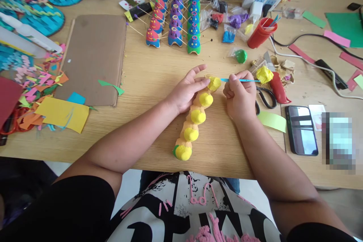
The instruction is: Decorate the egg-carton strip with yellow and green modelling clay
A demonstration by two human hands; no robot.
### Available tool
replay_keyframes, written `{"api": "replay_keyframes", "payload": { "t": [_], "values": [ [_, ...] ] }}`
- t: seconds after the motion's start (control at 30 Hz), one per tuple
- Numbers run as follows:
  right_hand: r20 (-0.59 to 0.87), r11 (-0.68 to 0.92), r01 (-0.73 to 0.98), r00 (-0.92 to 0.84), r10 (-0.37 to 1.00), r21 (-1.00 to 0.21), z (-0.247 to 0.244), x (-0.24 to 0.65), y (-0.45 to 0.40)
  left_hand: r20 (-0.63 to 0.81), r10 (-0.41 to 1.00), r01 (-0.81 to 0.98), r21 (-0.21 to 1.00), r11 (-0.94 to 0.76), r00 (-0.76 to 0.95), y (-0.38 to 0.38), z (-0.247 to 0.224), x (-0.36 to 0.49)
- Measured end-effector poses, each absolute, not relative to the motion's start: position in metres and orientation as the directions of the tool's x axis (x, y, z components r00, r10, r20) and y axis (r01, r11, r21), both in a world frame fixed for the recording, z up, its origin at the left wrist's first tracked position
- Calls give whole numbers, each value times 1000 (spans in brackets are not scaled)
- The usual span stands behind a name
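A tan egg carton strip (187, 125) lies slantwise on the table, its bumps capped with yellow clay (197, 117). The nearest bump also shows a bit of green at its left side. My left hand (183, 92) grips the far end of the strip from the left, some fingers hidden behind it. In my right hand (241, 98) a thin blue modelling tool (251, 80) is pinched, its left tip at the farthest yellow cap. By the tool's other end sits a crumpled lump of yellow clay (265, 75); whether they touch I cannot tell.
Painted egg carton strips (194, 41) with pins stand at the back. To the right are a red cup (259, 32), scissors (266, 98), a red-handled cutter (279, 87), a phone (302, 130) and cables. Cardboard (92, 60) and paper scraps (62, 113) lie left.
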State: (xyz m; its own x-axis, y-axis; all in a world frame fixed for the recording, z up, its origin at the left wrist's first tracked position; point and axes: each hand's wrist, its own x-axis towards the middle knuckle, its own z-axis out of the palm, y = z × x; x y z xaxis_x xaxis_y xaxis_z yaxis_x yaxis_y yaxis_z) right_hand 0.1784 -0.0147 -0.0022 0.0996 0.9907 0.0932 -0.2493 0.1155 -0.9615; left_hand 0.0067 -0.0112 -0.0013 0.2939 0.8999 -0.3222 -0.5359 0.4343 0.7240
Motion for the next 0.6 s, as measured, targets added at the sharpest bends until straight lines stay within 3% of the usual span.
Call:
{"api": "replay_keyframes", "payload": {
  "t": [0.3,0.6],
  "values": [
    [164,180,-230,87,983,-956,-11,179,-14,-269,919,-576,719,390,288,-9,-5,5],
    [251,253,-56,48,967,-966,-13,180,-16,-317,899,-549,714,436,301,-6,-7,4]
  ]
}}
